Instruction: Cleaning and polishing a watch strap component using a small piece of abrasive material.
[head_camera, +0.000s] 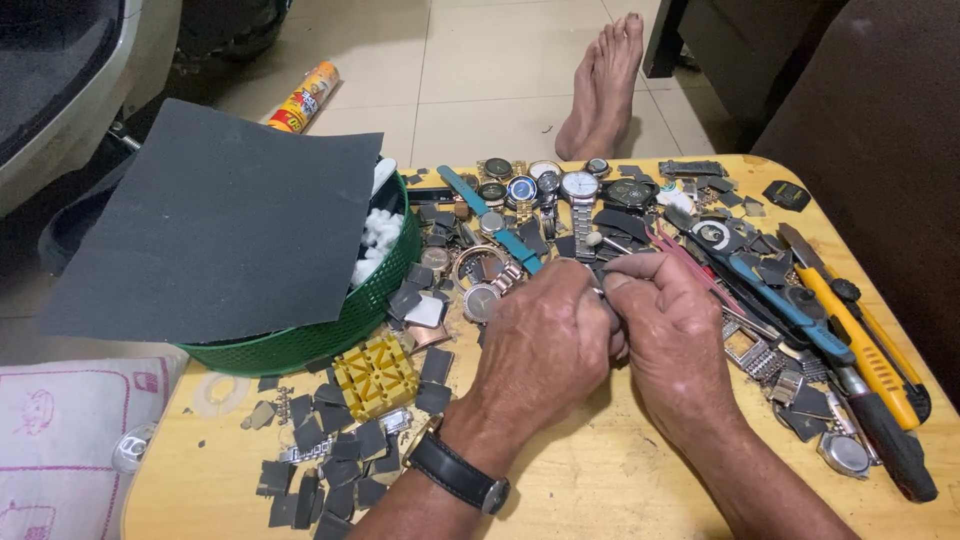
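My left hand (540, 340) and my right hand (675, 335) meet over the middle of a yellow wooden table (610, 480). Both pinch a small metal watch part (598, 292) between their fingertips; most of it is hidden by my fingers. A black wristwatch (455, 470) is strapped on my left wrist. Just beyond my hands lie several wristwatches (560, 190), a rose-gold watch (482, 300) and a teal strap (485, 215). Pink tweezers (690, 262) lie right beside my right hand.
A green basket (330, 335) with white cotton sits at the left, covered by a dark sandpaper sheet (215, 225). A yellow plastic holder block (375, 375) and several dark sandpaper scraps (330, 460) lie in front. Blue pliers (770, 295), a yellow knife (860, 345) and screwdrivers lie right. A bare foot (600, 85) rests beyond.
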